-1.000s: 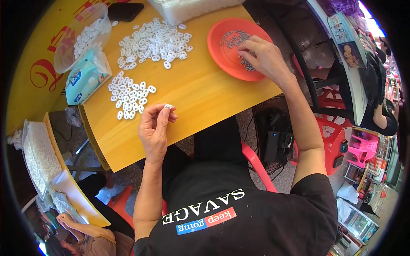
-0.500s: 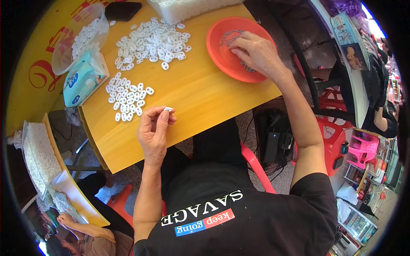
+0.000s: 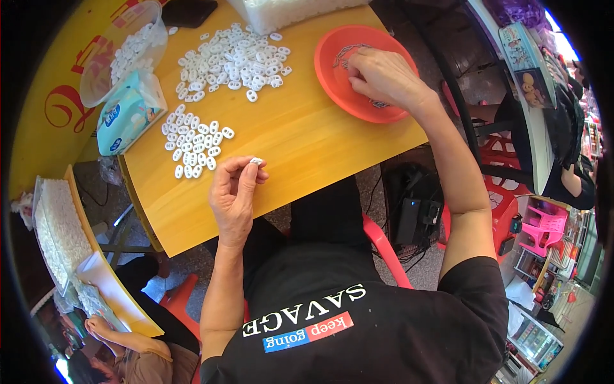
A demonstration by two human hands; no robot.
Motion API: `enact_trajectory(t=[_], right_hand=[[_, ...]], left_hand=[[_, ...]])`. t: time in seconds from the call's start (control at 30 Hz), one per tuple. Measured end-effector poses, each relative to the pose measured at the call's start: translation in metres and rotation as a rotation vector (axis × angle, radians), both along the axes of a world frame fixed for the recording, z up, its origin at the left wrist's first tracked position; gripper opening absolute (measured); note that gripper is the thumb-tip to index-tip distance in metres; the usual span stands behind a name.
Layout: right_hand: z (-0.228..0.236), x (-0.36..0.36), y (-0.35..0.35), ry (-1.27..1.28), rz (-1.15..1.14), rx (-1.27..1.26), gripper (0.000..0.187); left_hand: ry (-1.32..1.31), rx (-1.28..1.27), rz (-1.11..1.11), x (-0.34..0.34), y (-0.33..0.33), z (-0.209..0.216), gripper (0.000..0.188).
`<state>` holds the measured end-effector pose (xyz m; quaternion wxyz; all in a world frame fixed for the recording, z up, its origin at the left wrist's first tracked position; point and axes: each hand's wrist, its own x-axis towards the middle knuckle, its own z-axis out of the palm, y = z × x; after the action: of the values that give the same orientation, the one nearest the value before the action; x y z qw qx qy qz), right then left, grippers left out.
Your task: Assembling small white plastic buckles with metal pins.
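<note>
Between the thumb and fingers of my left hand point(image 3: 233, 200) a small white oval plastic piece point(image 3: 256, 160) is pinched, just over the table's near edge. My right hand point(image 3: 385, 78) is inside a shallow orange-red bowl point(image 3: 325, 72), its fingers curled down at small grey metal pieces point(image 3: 340, 59). Its fingertips are hidden, so what they grip cannot be made out. Left of my left hand lies a small group of white oval two-holed pieces point(image 3: 194, 141). Farther back is a larger heap of the same pieces point(image 3: 240, 59).
At the far left of the wooden table point(image 3: 288, 121) stand a clear tub point(image 3: 89, 77) of white pieces and a blue tissue pack point(image 3: 131, 112). A black phone point(image 3: 188, 11) and a white-filled container point(image 3: 281, 14) lie at the back. Another person's hands point(image 3: 97, 326) are at lower left.
The whole view has shifted slightly. My right hand's fingers have drawn closer together in the bowl. My left hand keeps its pinch on the white piece.
</note>
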<state>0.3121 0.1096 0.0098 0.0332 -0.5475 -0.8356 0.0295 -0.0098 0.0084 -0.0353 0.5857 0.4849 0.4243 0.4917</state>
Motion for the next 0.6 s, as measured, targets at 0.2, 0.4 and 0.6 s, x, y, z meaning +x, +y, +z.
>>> enact_trajectory(t=[0.2,0.4,0.6], right_hand=[[-0.001,-0.006,0.000,0.003,0.026,0.252,0.010],[0.019,0.006,-0.012,0.765,-0.337,0.003,0.017],[0.019,-0.042,-0.046,1.357,-0.334,-0.275,0.021]], left_hand=[[-0.018,-0.002,0.005,0.001,0.001,0.001,0.013],[-0.073,-0.062,0.072,0.002,0.002,0.009,0.013],[-0.206,-0.151,0.119,0.009,0.004,0.016,0.012]])
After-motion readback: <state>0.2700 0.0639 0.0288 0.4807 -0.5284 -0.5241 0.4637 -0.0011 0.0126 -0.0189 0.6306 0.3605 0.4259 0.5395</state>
